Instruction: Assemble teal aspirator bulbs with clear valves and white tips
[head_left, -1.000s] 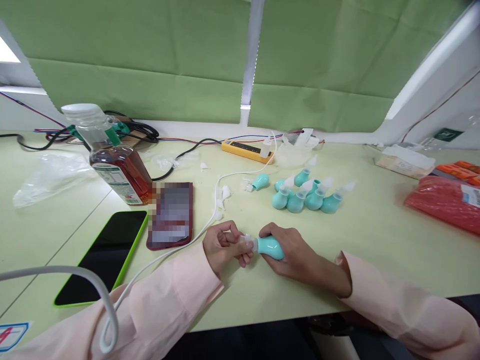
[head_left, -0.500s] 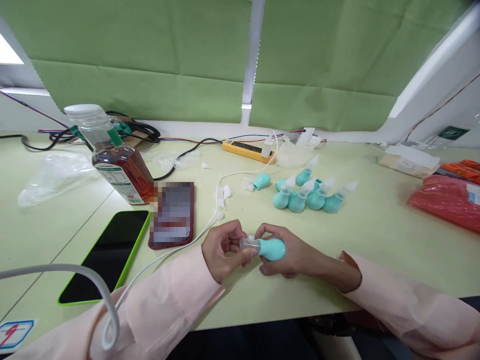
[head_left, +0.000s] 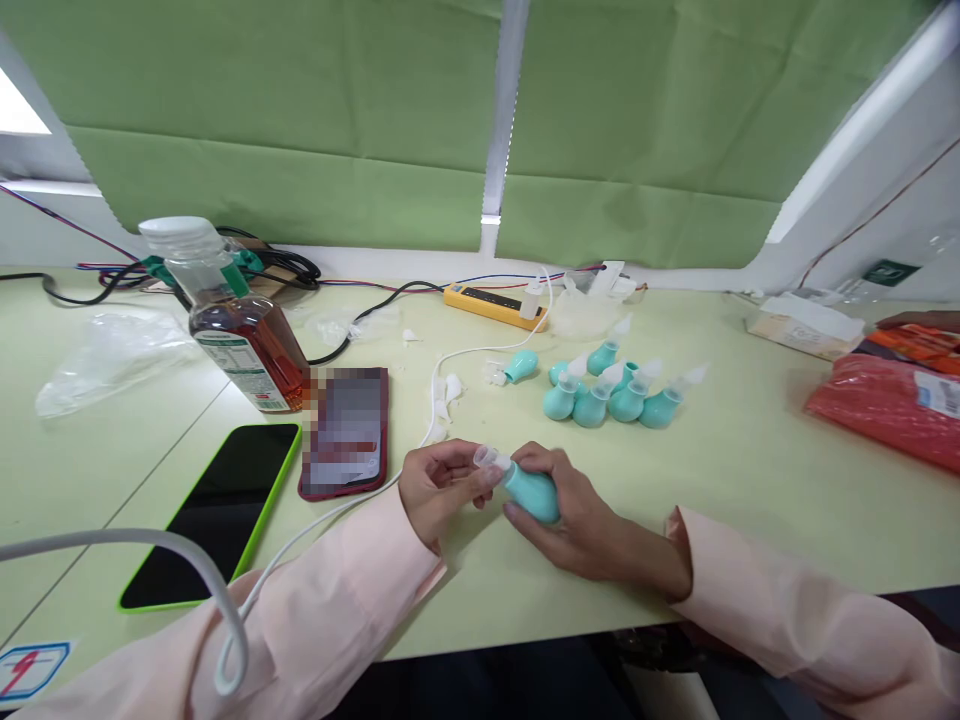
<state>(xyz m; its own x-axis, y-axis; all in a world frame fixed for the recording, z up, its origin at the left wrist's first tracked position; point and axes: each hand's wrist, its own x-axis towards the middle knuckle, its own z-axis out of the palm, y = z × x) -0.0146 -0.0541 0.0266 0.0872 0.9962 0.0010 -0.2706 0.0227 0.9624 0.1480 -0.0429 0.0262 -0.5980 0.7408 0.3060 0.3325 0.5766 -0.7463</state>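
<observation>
My right hand [head_left: 574, 515] is wrapped round a teal squeeze bulb [head_left: 534, 492], its neck tilted up to the left. At that neck sits a clear plastic nozzle piece [head_left: 489, 459], pinched between the thumb and fingers of my left hand [head_left: 442, 490]. Whether the nozzle piece is fully seated in the neck I cannot tell. Beyond my hands stands a group of similar teal bulbs [head_left: 591, 406], most with clear necks and pale pointed tips. Another teal bulb [head_left: 522, 366] lies on its side by small clear parts [head_left: 494, 372]. Small white tips [head_left: 453, 387] lie by the white cable.
Left of my hands lie a red-cased phone [head_left: 346, 430] and a green-cased phone [head_left: 217, 510]. Behind them a bottle of amber liquid [head_left: 251, 350] leans. A white cable [head_left: 420, 440] runs to a yellow power strip [head_left: 491, 307]. At right lies a red plastic package [head_left: 877, 405].
The bulb has turned from nearly level to neck-up, and the clear nozzle piece has risen with it. My right hand has shifted slightly left. Something hand-like has appeared at the right edge.
</observation>
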